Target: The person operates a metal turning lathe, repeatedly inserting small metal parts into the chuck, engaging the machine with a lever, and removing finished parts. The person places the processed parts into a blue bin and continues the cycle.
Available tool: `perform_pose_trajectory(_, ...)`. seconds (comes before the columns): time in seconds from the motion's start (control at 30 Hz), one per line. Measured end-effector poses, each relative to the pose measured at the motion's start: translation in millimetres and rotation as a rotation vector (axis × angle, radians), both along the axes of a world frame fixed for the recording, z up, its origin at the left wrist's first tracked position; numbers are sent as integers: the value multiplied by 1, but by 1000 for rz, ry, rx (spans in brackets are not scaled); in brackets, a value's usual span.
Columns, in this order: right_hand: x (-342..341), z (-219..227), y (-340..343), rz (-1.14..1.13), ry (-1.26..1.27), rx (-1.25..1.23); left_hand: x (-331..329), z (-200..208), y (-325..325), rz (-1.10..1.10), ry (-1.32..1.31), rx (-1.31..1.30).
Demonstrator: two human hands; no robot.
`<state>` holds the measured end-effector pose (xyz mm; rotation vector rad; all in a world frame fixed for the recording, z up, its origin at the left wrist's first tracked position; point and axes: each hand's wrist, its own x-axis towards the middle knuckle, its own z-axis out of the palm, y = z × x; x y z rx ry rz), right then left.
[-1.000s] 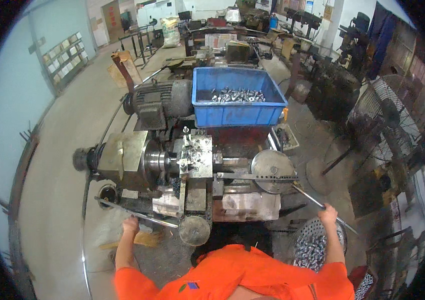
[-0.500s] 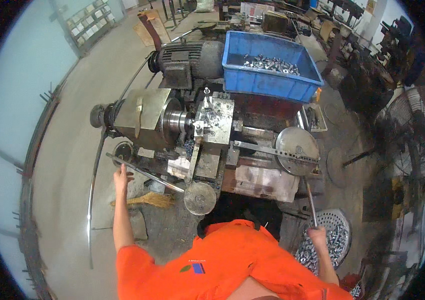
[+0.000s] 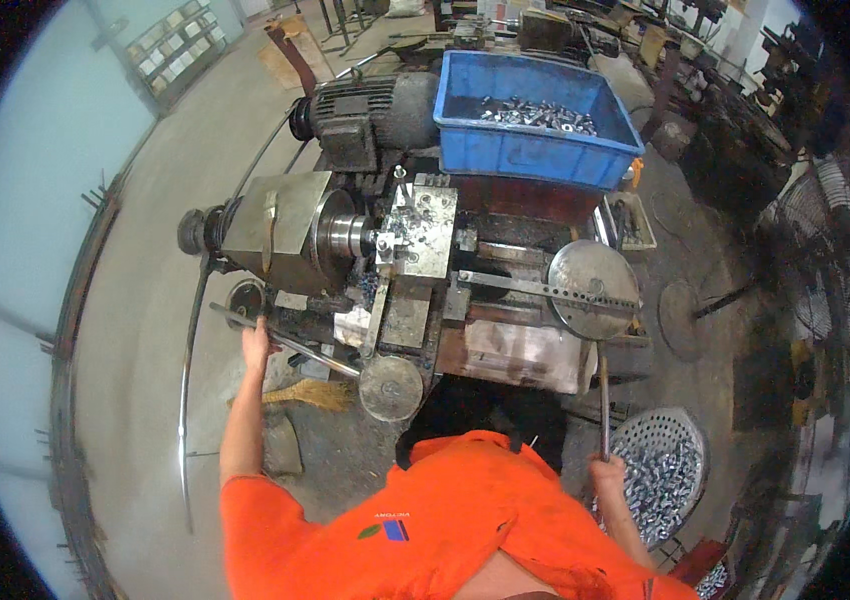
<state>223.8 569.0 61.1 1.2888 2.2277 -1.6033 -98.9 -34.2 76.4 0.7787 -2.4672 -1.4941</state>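
Pale blue wall (image 3: 25, 210) runs down the left side of a workshop, beside a bare grey floor (image 3: 145, 330). Across the middle stands a worn metal-turning machine (image 3: 460, 352). On its left end sit a box-shaped housing (image 3: 275, 215) with a flat metal cover and, just right of it, a shiny round spindle (image 3: 347, 236). Next comes a scuffed tool block (image 3: 420, 232), near the middle of the machine. Behind the housing, at the machine's far left corner, is a dark ribbed motor (image 3: 360, 120). To the motor's right, along the far edge, a blue bin (image 3: 535, 155) holds small shiny metal pieces (image 3: 542, 116) on its bottom.

At the near edge, a slanting bar (image 3: 320, 358) reaches left from a small round disc (image 3: 392, 388). The person's left hand (image 3: 258, 343) touches this bar toward its outer end; I cannot tell whether the fingers close fully round it. At the right end of the machine, a perforated strip (image 3: 515, 287) lies across a larger disc (image 3: 585, 262). Below that disc a straight rod (image 3: 604, 395) points toward the person, and the right hand (image 3: 607, 475) is wrapped round its near end.

Just right of that hand, a basket (image 3: 702, 450) full of similar pieces stands low beside the machine's near right corner. A straw broom (image 3: 310, 393) lies on the floor near the left forearm.
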Motion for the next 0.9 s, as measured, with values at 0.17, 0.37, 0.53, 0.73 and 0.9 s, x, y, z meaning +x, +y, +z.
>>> perform_pose_trajectory(0.17,10,-33,20,84,201,87,-5,-1,-12,-71,-75,-3)
perform_pose_trajectory(0.37,-23,8,116,285,-157,841,2,-1,-17,-30,-172,17)
perform_pose_trajectory(0.53,-64,-7,213,292,-218,1230,-12,-11,-1,-104,-44,180)
perform_pose_trajectory(0.73,-85,-7,136,155,96,1471,9,-48,-45,-21,21,344)
perform_pose_trajectory(0.9,-65,-11,68,138,313,1161,34,-98,-41,-607,-215,-784)
